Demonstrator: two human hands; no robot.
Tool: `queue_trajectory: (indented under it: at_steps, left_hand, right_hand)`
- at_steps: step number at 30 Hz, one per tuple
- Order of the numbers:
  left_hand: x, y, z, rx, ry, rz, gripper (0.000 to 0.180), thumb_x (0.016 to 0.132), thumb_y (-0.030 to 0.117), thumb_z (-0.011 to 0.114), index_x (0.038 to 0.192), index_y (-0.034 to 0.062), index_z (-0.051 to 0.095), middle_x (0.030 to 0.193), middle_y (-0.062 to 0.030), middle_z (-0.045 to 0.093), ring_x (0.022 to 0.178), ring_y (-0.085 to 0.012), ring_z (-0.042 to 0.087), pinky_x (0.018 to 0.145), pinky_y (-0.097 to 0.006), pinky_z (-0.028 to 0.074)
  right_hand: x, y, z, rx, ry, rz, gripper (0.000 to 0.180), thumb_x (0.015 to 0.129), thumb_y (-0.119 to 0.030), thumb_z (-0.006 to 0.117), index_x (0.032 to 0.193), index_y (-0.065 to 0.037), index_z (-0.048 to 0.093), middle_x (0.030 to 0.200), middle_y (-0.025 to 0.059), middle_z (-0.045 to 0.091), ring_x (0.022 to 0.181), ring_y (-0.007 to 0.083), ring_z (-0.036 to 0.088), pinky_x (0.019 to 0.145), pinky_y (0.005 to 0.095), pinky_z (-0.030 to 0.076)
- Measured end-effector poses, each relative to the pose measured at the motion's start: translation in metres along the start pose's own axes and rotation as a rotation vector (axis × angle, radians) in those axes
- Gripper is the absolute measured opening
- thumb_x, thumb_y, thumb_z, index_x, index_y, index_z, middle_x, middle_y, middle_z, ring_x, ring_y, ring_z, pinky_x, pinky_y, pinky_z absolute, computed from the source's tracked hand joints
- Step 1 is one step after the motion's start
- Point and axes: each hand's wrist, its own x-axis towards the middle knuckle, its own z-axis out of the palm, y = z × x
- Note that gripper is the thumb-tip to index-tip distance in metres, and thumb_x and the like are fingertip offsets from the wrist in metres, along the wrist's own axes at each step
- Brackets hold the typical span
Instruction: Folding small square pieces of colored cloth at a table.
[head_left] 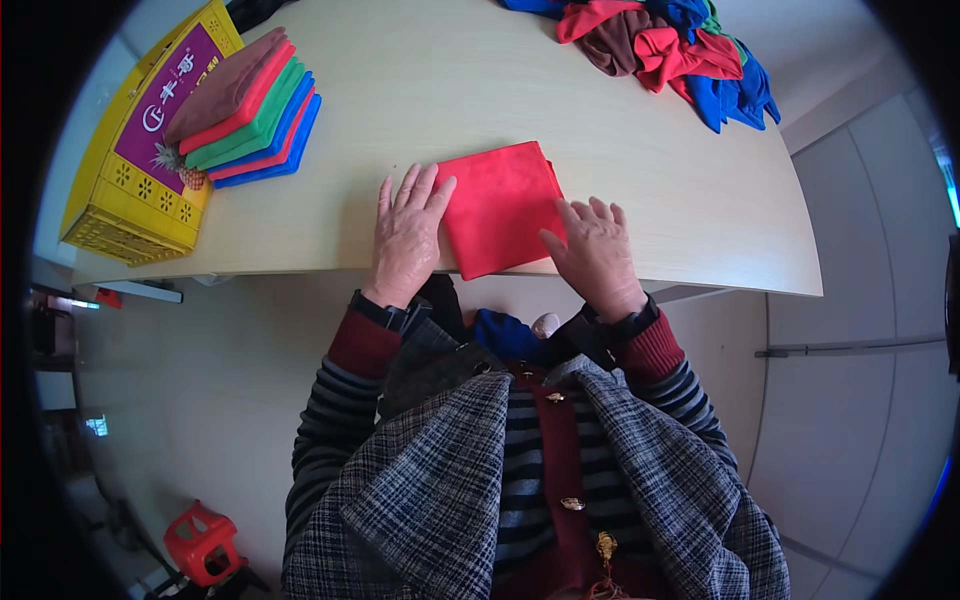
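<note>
A folded red cloth point(500, 205) lies flat on the pale wooden table point(450, 90) near its front edge. My left hand point(405, 235) rests palm down on the table, its fingers touching the cloth's left edge. My right hand point(592, 250) lies palm down on the cloth's right lower corner, fingers spread. Neither hand grips anything.
A stack of folded cloths point(250, 110) in brown, red, green and blue sits on a yellow crate point(120, 190) at the table's left. A heap of unfolded red, brown and blue cloths point(670, 45) lies at the far right. A red stool point(200, 545) stands on the floor.
</note>
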Motion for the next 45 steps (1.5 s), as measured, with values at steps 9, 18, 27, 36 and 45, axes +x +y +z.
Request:
queue_trajectory:
  at_steps: [9, 18, 27, 36, 45]
  left_hand:
    - [0.001, 0.035, 0.033, -0.181, 0.051, -0.102, 0.057, 0.099, 0.025, 0.059, 0.146, -0.0019, 0.044, 0.156, -0.0176, 0.038, 0.147, -0.0336, 0.034, 0.12, -0.055, 0.027]
    - [-0.001, 0.035, 0.029, -0.163, -0.023, -0.111, 0.063, 0.099, 0.03, 0.059, 0.15, -0.0005, 0.04, 0.16, -0.0166, 0.034, 0.15, -0.0322, 0.03, 0.12, -0.055, 0.026]
    - [-0.008, 0.033, 0.031, -0.226, 0.036, -0.121, 0.061, 0.1, 0.032, 0.058, 0.15, -0.0001, 0.041, 0.157, -0.0164, 0.038, 0.148, -0.0315, 0.034, 0.121, -0.054, 0.026]
    - [-0.028, 0.022, 0.021, -0.199, 0.107, -0.191, 0.061, 0.101, 0.034, 0.056, 0.149, -0.0011, 0.042, 0.157, -0.0177, 0.039, 0.147, -0.0327, 0.035, 0.121, -0.052, 0.026]
    - [-0.03, 0.045, 0.025, -0.222, 0.025, -0.034, 0.068, 0.098, 0.037, 0.059, 0.151, -0.0004, 0.04, 0.16, -0.0165, 0.035, 0.15, -0.0311, 0.03, 0.122, -0.052, 0.024]
  right_hand:
    - [0.068, -0.026, 0.057, 0.105, 0.41, -0.439, 0.062, 0.102, -0.043, 0.051, 0.151, -0.007, 0.043, 0.157, 0.0147, 0.042, 0.148, 0.0341, 0.034, 0.122, 0.0494, 0.025]
    - [0.08, -0.003, 0.059, 0.085, 0.387, -0.274, 0.066, 0.103, -0.049, 0.047, 0.153, -0.007, 0.041, 0.159, 0.0149, 0.039, 0.15, 0.0341, 0.031, 0.122, 0.0497, 0.025]
    - [0.074, 0.027, 0.064, 0.188, 0.366, -0.128, 0.066, 0.103, -0.046, 0.047, 0.153, -0.004, 0.038, 0.157, 0.0191, 0.04, 0.147, 0.0366, 0.035, 0.12, 0.0511, 0.026]
    - [0.052, -0.014, 0.05, 0.129, 0.513, -0.246, 0.063, 0.103, -0.042, 0.049, 0.152, -0.005, 0.039, 0.157, 0.0182, 0.04, 0.148, 0.0376, 0.033, 0.121, 0.0513, 0.026]
    - [0.055, -0.022, 0.069, 0.052, 0.466, -0.297, 0.06, 0.102, -0.04, 0.051, 0.152, -0.008, 0.043, 0.158, 0.0144, 0.041, 0.148, 0.0357, 0.033, 0.121, 0.0509, 0.026]
